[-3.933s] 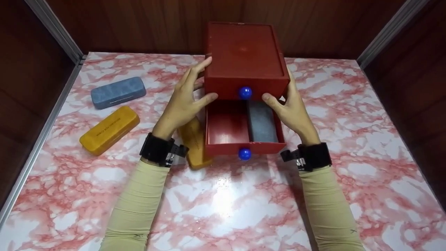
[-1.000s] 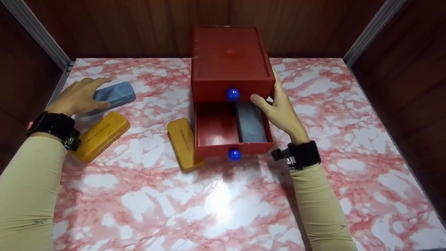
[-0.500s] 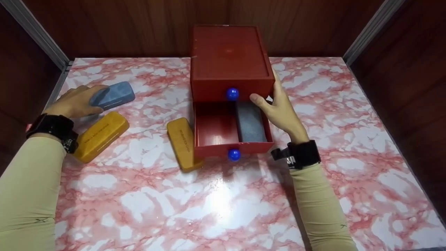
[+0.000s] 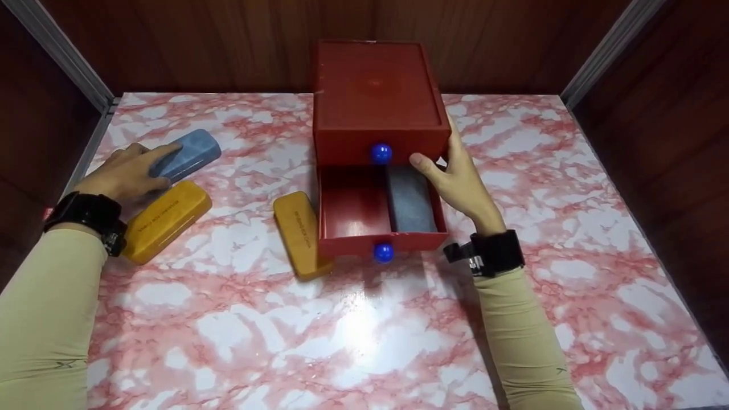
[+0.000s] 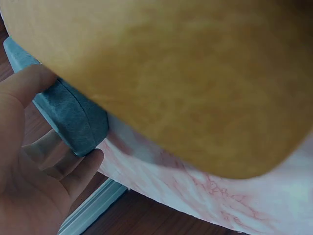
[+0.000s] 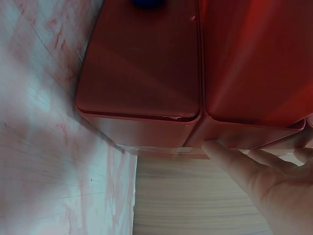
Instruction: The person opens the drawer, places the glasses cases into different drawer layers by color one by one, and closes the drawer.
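In the head view my left hand (image 4: pixel 128 171) grips the near-left end of a blue glasses case (image 4: pixel 196 149) on the table. The left wrist view shows the thumb on one side of the blue glasses case (image 5: pixel 73 115) and fingers around the other. My right hand (image 4: pixel 464 179) holds the right front corner of a red two-drawer box (image 4: pixel 379 85), thumb on its front, fingers along its side. The lower drawer (image 4: pixel 353 245) is pulled out, with a grey-blue glasses case (image 4: pixel 411 199) in its right half. The upper drawer is in.
A yellow glasses case (image 4: pixel 168 222) lies just in front of my left hand and fills much of the left wrist view. Another yellow glasses case (image 4: pixel 297 233) lies against the drawer's left side. The marbled table (image 4: pixel 239 330) has dark wooden walls (image 4: pixel 228 45) around it.
My left hand has left the red box and reached left to the blue glasses case, now gripping its end; the case has turned slightly. My right hand stays at the box.
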